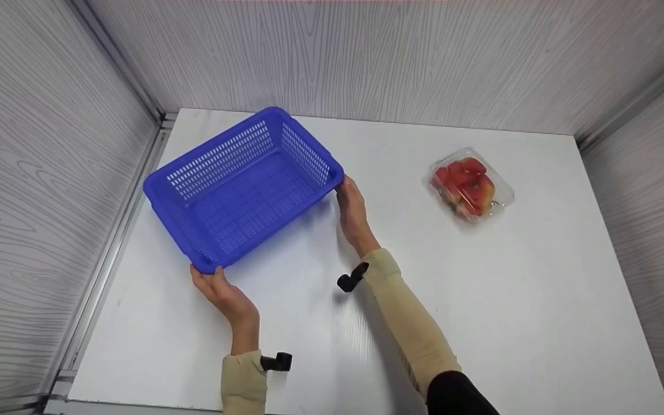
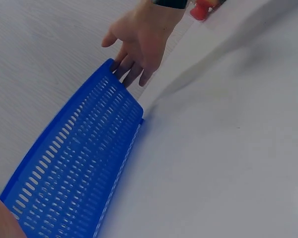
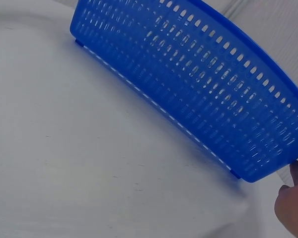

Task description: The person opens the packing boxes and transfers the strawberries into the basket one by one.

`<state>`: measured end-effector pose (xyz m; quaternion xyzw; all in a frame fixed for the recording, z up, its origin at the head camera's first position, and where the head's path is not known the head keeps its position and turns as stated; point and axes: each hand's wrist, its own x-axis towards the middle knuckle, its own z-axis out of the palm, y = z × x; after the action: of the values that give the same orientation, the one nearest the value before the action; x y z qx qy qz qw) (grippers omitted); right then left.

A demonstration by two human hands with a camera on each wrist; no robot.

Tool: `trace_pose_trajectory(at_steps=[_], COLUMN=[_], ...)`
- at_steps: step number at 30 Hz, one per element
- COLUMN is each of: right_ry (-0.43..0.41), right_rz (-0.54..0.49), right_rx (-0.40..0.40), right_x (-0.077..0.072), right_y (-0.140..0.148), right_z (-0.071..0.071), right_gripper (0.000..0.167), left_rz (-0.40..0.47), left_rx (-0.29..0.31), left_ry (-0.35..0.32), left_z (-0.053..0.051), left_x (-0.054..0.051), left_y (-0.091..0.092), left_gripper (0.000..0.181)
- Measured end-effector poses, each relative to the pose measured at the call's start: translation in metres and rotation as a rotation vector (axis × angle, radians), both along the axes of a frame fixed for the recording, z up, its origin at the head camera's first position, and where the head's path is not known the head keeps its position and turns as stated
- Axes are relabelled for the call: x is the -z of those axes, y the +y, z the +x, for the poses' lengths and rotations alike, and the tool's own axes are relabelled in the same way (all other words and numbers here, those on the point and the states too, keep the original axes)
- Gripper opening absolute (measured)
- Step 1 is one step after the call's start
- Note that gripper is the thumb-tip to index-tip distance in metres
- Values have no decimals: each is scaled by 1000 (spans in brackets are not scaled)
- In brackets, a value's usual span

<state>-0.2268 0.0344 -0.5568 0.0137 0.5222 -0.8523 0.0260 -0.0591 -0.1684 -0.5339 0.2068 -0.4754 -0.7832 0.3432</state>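
Observation:
A blue perforated plastic basket [image 1: 251,199] lies at an angle on the left of the white table, its inside bare. My left hand [image 1: 229,300] holds its near corner, thumb and fingers on either side of it. Part of that left hand [image 3: 293,206] appears at the right wrist view's edge, fingertips against the basket [image 3: 188,79]. My right hand [image 1: 356,213] touches the right corner below the rim. Seen from the left wrist, the right hand's [image 2: 141,42] fingers are fairly straight against the basket [image 2: 79,158], its thumb off the rim.
A clear plastic box [image 1: 504,196] with red-and-yellow fruit or peppers [image 1: 464,184] stands on the right of the white table [image 1: 539,288]. Pale wood-patterned panels [image 1: 366,63] enclose the back and both sides. A metal rail [image 1: 113,248] runs along the left edge.

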Motion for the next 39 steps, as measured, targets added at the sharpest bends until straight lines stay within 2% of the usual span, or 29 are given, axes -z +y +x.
trace_pose_trajectory(at_steps=[6,12,17,22,27,31,39], right_ry=[-7,-28,-39,-67,-97,-107,-82], right_rz=[51,78,102,130,118,120,181], right_rx=[75,151,176,191,217,224,162], right_x=[-1,-5,-9,-10,-12,-12,-12], right_y=[11,21,29,43,59,71,89], right_z=[-1,-1,-4,-6,-12,-16,-14], right_gripper=[45,49,57,67,66,66,62], left_rz=[-41,-111,-101,-61,-52,-35,30], left_rx=[57,75,106,161,251,342,503], left_ry=[-104,-237,-289,-319,-304,-309,-363], left_z=[12,19,21,25,28,30,34], left_x=[-6,-6,-8,-14,-17,-16,-12], left_y=[9,17,20,25,32,38,49], left_gripper=[52,44,38,37,35,35,31])
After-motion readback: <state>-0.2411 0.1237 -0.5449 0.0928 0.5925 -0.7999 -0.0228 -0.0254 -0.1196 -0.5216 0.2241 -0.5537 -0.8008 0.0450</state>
